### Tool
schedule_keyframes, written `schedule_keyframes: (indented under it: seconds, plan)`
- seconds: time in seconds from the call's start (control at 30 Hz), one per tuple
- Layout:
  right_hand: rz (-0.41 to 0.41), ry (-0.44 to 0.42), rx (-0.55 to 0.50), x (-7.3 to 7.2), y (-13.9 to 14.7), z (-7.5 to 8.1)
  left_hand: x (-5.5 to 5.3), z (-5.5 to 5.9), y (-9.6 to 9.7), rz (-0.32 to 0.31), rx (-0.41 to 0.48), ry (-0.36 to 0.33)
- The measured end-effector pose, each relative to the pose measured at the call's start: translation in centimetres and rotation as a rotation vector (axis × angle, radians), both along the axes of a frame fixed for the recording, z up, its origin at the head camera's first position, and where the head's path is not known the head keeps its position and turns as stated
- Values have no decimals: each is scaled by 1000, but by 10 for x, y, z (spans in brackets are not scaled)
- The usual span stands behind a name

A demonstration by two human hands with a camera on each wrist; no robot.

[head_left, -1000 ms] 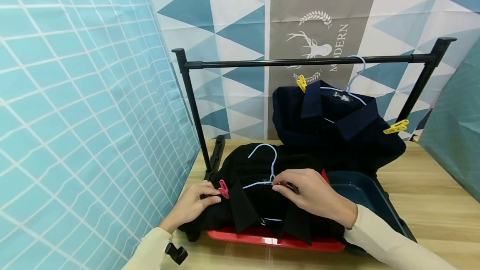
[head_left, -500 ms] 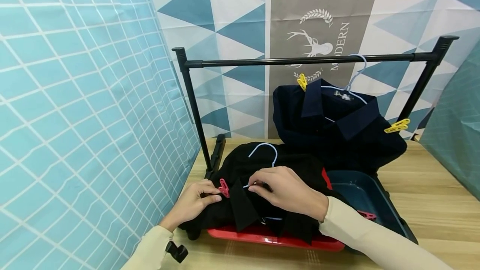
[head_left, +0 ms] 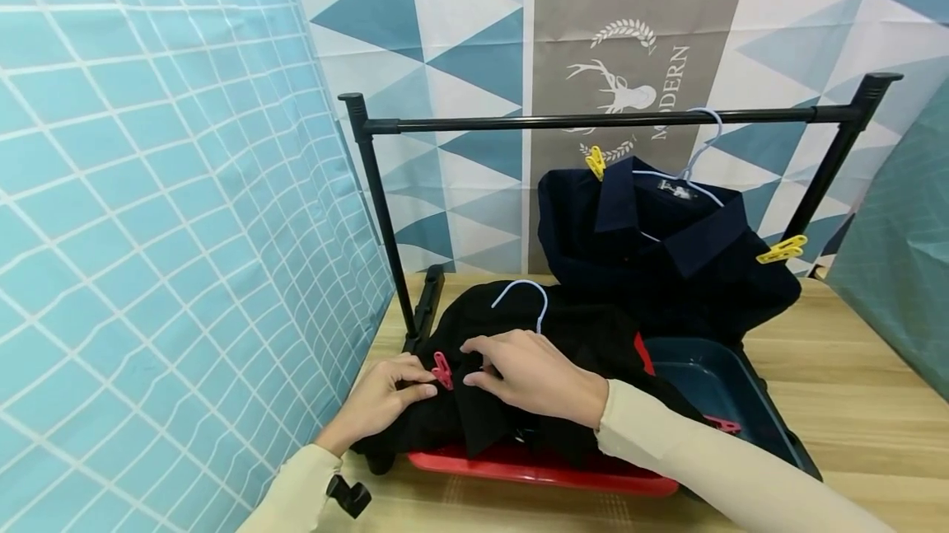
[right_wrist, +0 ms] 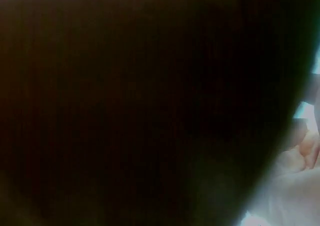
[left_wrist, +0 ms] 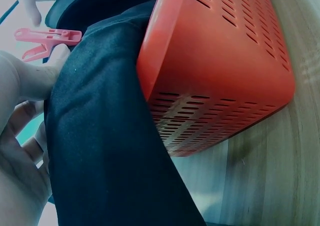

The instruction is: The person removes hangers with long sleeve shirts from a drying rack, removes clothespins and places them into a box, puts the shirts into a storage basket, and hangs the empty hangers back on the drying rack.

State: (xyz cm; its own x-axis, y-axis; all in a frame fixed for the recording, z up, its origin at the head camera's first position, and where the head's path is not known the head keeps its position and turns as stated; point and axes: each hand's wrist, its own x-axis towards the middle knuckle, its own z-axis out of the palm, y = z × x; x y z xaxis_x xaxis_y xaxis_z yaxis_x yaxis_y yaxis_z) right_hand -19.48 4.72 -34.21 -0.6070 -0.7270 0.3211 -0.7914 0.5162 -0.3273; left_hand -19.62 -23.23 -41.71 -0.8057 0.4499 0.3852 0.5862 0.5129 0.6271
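Note:
A black collared shirt (head_left: 586,327) lies on a red basket (head_left: 549,471), with a light blue hanger (head_left: 525,282) whose hook rises above the collar. A pink clothespin (head_left: 442,370) is clipped at the shirt's left shoulder. My left hand (head_left: 381,397) pinches the shoulder cloth beside that clothespin. In the left wrist view the thumb rests close to the pink clothespin (left_wrist: 50,38) on the dark cloth (left_wrist: 105,111). My right hand (head_left: 530,372) hovers over the collar, thumb and forefinger apart, hiding the hanger's neck. Dark cloth or shadow blocks most of the right wrist view.
A black rack (head_left: 519,123) spans the table, with a navy shirt (head_left: 667,269) hanging on its right side by yellow clothespins (head_left: 782,250) and a hanger. A dark blue tray (head_left: 700,372) sits at the right, a pink clothespin (head_left: 722,424) at its near side.
My right hand has let go of the hanger's neck and slid left along it toward the clothespin, its fingers parting. The left hand has stayed in place.

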Motion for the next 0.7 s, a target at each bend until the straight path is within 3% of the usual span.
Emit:
schedule_keyframes:
  seconds: [0.2,0.5,0.7]
  plan:
    - [8,-15,55,-2,-10,-2,0,0,0,-4,1,11]
    - [74,152,16,0,-16,-10,1,3,2,0,-5,-2]
    - [64,205,-20,1,-23,-12,0,3,3,-8,-5,9]
